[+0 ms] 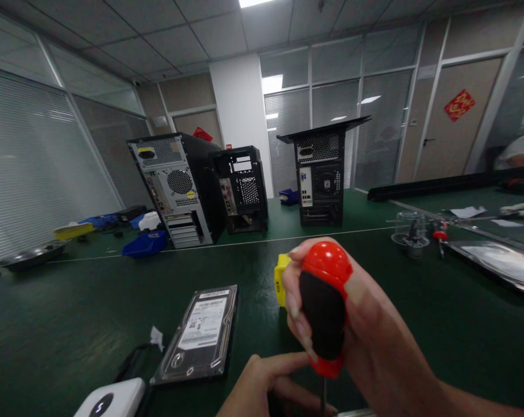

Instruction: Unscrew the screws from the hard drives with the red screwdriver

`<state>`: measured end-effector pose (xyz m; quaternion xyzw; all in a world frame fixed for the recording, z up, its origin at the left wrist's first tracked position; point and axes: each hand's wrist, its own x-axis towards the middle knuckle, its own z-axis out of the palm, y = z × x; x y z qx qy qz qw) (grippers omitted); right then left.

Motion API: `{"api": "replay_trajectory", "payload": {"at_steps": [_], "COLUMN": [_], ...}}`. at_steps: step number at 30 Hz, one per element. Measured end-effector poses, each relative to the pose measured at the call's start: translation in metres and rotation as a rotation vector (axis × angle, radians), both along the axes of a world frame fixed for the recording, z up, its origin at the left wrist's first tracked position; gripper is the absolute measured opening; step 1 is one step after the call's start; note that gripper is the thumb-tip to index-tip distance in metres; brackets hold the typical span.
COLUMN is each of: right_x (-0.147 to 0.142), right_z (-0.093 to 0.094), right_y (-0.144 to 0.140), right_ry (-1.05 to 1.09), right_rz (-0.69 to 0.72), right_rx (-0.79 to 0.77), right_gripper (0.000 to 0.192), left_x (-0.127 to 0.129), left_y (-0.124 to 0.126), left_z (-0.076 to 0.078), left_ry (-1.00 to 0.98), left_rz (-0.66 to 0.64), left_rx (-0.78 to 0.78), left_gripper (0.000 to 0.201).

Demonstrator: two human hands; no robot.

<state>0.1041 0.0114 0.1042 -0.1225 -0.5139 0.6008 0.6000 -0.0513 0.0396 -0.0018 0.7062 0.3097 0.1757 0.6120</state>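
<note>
Tabletop (83,313) bears three computer cases (179,185); right hand (366,315) grips one screwdriver (325,315), left hand (259,385) unclear.

Your screwdriver (323,315) is at one o'clock in your right hand (364,321). On the table (92,307), a hard drive (200,327) lies at eleven, a computer tower (179,185) behind it, a second tower (320,176) past twelve.

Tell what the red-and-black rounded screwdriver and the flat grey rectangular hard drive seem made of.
Screwdriver: likely glossy red plastic, by its crisp highlights; the black grip, dull without highlights, may be rubber; the thin grey shaft looks like metal. Hard drive: probably metal, its edges glinting.
</note>
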Motion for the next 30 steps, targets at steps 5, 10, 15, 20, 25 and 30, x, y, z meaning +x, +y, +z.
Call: {"api": "replay_trajectory", "payload": {"at_steps": [5, 10, 15, 20, 25, 30], "right_x": [-0.003, -0.003, -0.002, -0.002, -0.002, -0.001], "right_z": [-0.002, -0.001, -0.001, -0.003, -0.004, 0.002], "right_y": [-0.002, -0.002, -0.003, 0.0, 0.002, 0.0], "right_ry": [-0.042, -0.062, -0.101, -0.098, -0.081, -0.067], "right_rz": [-0.025, -0.067, -0.132, -0.13, -0.123, -0.109], "right_rx": [-0.017, -0.007, -0.016, -0.007, -0.004, -0.054], "right_gripper": [0.038, 0.036, 0.041, 0.032, 0.032, 0.038], "left_x": [0.002, 0.0, 0.0, 0.0, 0.0, 0.001], "left_y": [0.0, -0.001, -0.001, 0.0, -0.007, -0.01], "left_z": [-0.009, -0.005, -0.015, -0.022, 0.005, 0.015], "left_ry": [-0.023, -0.02, -0.019, 0.005, 0.082, 0.115], "left_rz": [0.052, 0.031, 0.02, 0.019, 0.038, 0.031], "left_rx": [0.003, -0.001, 0.024, 0.065, 0.177, 0.185], "left_gripper": [0.069, 0.072, 0.074, 0.078, 0.068, 0.067]}}
